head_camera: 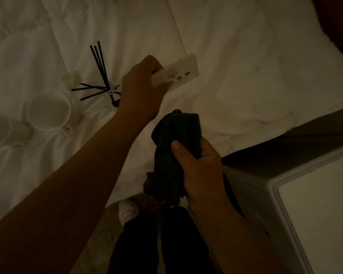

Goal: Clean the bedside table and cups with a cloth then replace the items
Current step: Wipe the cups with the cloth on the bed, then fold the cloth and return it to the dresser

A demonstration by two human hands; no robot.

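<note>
My left hand (pixel 143 86) grips a white flat rectangular item with small markings (pixel 178 73), held above the white bed. My right hand (pixel 198 171) is closed around a dark cloth (pixel 174 139), bunched and hanging down, just left of the bedside table (pixel 275 186). The table's pale top fills the lower right corner. A white cup (pixel 48 109) stands on the bed at the left, and a second cup (pixel 0 129) is partly cut off by the left edge. Black reed sticks (pixel 99 62) lie scattered on the sheet beside my left wrist.
A small clear bottle or stopper (pixel 71 79) and a dark small item (pixel 115 99) lie near the sticks. The white duvet (pixel 246 66) spreads across the upper view. My legs and a white shoe (pixel 127 210) stand on the floor between bed and table.
</note>
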